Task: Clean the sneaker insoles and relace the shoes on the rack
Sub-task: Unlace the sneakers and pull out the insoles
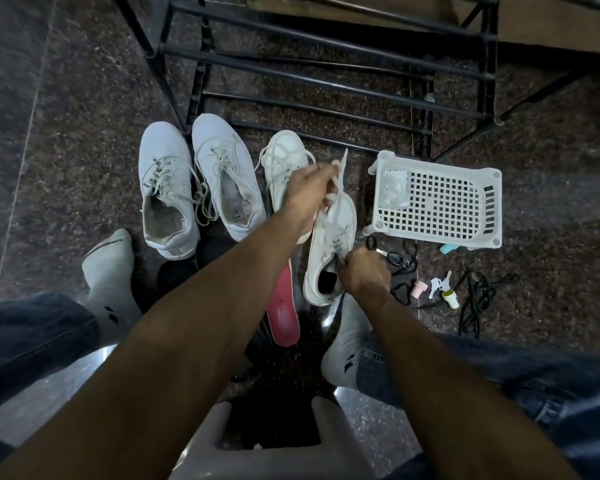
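Observation:
A white sneaker lies on the floor in front of me, toe pointing away. My left hand is stretched out over its toe and pinches the white lace, pulling the ends up. My right hand grips the lace at the sneaker's tongue near the opening. A second white sneaker lies just behind the left hand. A red insole lies on the floor left of the held sneaker. Two more white laced sneakers stand side by side further left.
A black metal shoe rack stands beyond the shoes. A white plastic basket lies at right. Black laces, keys and small bottles are scattered right of my hand. My socked feet and a grey stool are below.

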Demonstrator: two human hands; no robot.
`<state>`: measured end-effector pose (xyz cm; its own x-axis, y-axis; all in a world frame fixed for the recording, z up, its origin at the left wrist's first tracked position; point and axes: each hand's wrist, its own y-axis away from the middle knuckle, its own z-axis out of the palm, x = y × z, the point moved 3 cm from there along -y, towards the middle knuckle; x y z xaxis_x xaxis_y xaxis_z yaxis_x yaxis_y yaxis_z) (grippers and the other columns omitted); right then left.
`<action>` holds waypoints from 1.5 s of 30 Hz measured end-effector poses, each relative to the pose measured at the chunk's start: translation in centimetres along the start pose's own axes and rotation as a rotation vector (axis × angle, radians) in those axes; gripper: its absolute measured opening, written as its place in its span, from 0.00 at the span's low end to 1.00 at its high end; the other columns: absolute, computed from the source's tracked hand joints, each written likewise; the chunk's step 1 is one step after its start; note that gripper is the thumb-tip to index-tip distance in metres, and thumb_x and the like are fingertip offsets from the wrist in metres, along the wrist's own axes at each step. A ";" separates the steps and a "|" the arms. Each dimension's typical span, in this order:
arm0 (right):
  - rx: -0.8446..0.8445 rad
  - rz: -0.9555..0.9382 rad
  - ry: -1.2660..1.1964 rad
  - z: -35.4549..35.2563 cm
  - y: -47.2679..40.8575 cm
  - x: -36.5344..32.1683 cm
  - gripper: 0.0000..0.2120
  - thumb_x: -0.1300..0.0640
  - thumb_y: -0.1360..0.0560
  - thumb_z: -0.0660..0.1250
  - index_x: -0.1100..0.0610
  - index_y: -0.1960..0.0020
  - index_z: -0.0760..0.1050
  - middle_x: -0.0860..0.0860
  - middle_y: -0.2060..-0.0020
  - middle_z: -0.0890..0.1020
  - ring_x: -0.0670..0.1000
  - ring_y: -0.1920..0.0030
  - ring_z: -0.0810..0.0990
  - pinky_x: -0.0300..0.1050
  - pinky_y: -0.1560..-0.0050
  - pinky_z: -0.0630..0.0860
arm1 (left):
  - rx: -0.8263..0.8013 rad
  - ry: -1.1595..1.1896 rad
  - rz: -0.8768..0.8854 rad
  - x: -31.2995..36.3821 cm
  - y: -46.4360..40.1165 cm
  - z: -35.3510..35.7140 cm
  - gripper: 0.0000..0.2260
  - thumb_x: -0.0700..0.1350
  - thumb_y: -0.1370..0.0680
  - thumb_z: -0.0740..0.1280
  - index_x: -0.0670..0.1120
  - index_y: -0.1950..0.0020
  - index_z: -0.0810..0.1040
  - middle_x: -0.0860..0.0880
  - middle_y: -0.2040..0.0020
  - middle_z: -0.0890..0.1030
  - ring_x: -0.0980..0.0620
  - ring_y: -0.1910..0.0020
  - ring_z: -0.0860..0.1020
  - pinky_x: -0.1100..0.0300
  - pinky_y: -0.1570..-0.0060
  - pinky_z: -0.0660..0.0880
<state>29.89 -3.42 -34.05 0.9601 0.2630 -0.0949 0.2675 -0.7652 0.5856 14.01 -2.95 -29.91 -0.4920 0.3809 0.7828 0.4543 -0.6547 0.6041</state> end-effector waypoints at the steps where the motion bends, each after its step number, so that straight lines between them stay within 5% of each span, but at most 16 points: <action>1: -0.006 0.000 -0.001 0.0 0.0 0.0 0.10 0.57 0.25 0.66 0.60 0.47 0.80 0.60 0.48 0.82 0.61 0.48 0.81 0.53 0.49 0.79 | -0.008 -0.009 0.031 1.3 -0.2 0.3 0.08 0.42 0.22 0.67 0.45 0.61 0.77 0.49 0.69 0.75 0.55 0.74 0.71 0.63 0.74 0.67; 4: -0.014 0.004 -0.011 -0.4 -0.1 0.0 0.11 0.57 0.26 0.67 0.61 0.46 0.79 0.59 0.47 0.82 0.61 0.47 0.81 0.51 0.50 0.78 | -0.112 -0.181 0.090 2.8 0.1 1.3 0.06 0.41 0.21 0.67 0.45 0.58 0.78 0.48 0.68 0.77 0.57 0.74 0.74 0.64 0.74 0.71; 6: 0.004 -0.007 -0.004 -0.7 0.1 -0.1 0.13 0.53 0.25 0.67 0.59 0.45 0.77 0.59 0.46 0.81 0.61 0.47 0.81 0.51 0.51 0.76 | -0.143 -0.254 0.066 1.6 0.3 1.3 0.02 0.42 0.22 0.68 0.47 0.54 0.79 0.49 0.60 0.81 0.56 0.64 0.79 0.61 0.66 0.77; 9: 0.107 -0.092 -0.012 -1.0 0.6 -0.2 0.14 0.52 0.24 0.65 0.54 0.40 0.73 0.57 0.45 0.80 0.62 0.46 0.80 0.51 0.52 0.74 | -0.072 -0.448 0.066 -2.1 0.5 0.0 0.10 0.42 0.23 0.69 0.45 0.43 0.78 0.49 0.50 0.81 0.51 0.50 0.80 0.55 0.50 0.79; 11: 0.123 -0.179 -0.031 -1.1 0.6 -0.6 0.14 0.54 0.24 0.64 0.51 0.38 0.74 0.56 0.43 0.78 0.61 0.46 0.80 0.51 0.50 0.75 | -0.009 -0.569 0.056 -4.8 0.9 -1.6 0.07 0.40 0.25 0.68 0.47 0.48 0.78 0.47 0.49 0.82 0.47 0.48 0.80 0.54 0.45 0.77; 15: 0.064 -0.162 -0.254 -1.2 -0.8 -0.5 0.07 0.58 0.27 0.67 0.52 0.51 0.81 0.53 0.47 0.76 0.56 0.49 0.79 0.47 0.47 0.76 | -0.052 -0.729 -0.014 -8.6 3.1 -3.4 0.10 0.39 0.29 0.69 0.54 0.61 0.75 0.55 0.61 0.80 0.49 0.55 0.81 0.58 0.53 0.78; 19: -0.225 -0.048 -0.546 -3.2 -2.0 -0.5 0.10 0.67 0.30 0.64 0.56 0.68 0.76 0.52 0.68 0.77 0.53 0.64 0.75 0.38 0.69 0.69 | -0.143 -0.891 0.005 -9.9 4.5 -3.1 0.10 0.44 0.30 0.71 0.54 0.52 0.73 0.54 0.54 0.79 0.49 0.53 0.80 0.54 0.53 0.78; 23: -0.302 0.034 -0.773 -6.9 -2.1 0.7 0.08 0.69 0.34 0.58 0.61 0.68 0.72 0.61 0.66 0.77 0.53 0.71 0.69 0.40 0.73 0.60 | -0.056 -1.051 0.034 -9.9 4.7 -2.8 0.16 0.47 0.27 0.70 0.48 0.42 0.70 0.48 0.45 0.73 0.44 0.50 0.77 0.53 0.55 0.74; 28: -0.119 0.104 -1.018 -11.1 -3.4 1.9 0.07 0.66 0.33 0.59 0.57 0.67 0.73 0.55 0.64 0.80 0.49 0.74 0.71 0.37 0.73 0.62 | -0.027 -1.081 0.023 -10.0 5.0 -2.5 0.16 0.47 0.26 0.68 0.48 0.41 0.67 0.46 0.46 0.77 0.43 0.53 0.78 0.54 0.59 0.71; 32: -0.125 0.006 -0.579 -9.1 -4.2 1.8 0.05 0.60 0.27 0.68 0.55 0.52 0.75 0.54 0.56 0.82 0.54 0.62 0.80 0.44 0.67 0.76 | -0.010 -1.227 0.061 -9.7 5.0 -2.3 0.15 0.53 0.24 0.65 0.48 0.41 0.70 0.46 0.48 0.79 0.44 0.54 0.78 0.54 0.58 0.73; 35: -0.208 -0.085 -0.166 -5.1 -2.9 1.8 0.29 0.45 0.33 0.73 0.53 0.36 0.69 0.54 0.43 0.77 0.57 0.48 0.79 0.53 0.47 0.78 | -0.013 -1.347 0.126 -9.3 4.4 -1.8 0.18 0.58 0.24 0.63 0.47 0.42 0.72 0.45 0.49 0.81 0.41 0.51 0.80 0.52 0.56 0.75; 37: -0.191 -0.073 -0.058 -3.0 -1.6 1.3 0.38 0.37 0.34 0.72 0.52 0.32 0.64 0.54 0.37 0.71 0.60 0.41 0.76 0.58 0.42 0.75 | -0.045 -1.417 0.177 -8.8 4.0 -1.4 0.19 0.59 0.23 0.63 0.45 0.42 0.72 0.43 0.48 0.80 0.40 0.50 0.80 0.53 0.58 0.73; 42: 0.051 -0.008 -0.062 -1.3 -0.4 1.3 0.36 0.38 0.32 0.72 0.55 0.34 0.61 0.55 0.37 0.66 0.63 0.41 0.76 0.57 0.48 0.74 | -0.052 -1.413 0.180 -8.4 3.9 -1.8 0.15 0.52 0.23 0.63 0.44 0.44 0.74 0.41 0.48 0.80 0.39 0.49 0.79 0.53 0.58 0.70; 45: 0.120 0.058 -0.160 -1.3 -0.3 2.6 0.23 0.44 0.30 0.72 0.55 0.44 0.68 0.54 0.43 0.75 0.60 0.47 0.78 0.48 0.55 0.71 | -0.007 -1.307 0.134 -8.5 4.3 -2.7 0.11 0.49 0.25 0.64 0.45 0.46 0.76 0.42 0.50 0.81 0.40 0.51 0.79 0.54 0.58 0.71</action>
<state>32.16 -1.76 -33.40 0.9723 0.1275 -0.1959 0.2103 -0.8431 0.4949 18.12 -10.77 -34.43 0.6357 0.6575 0.4045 0.4376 -0.7386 0.5128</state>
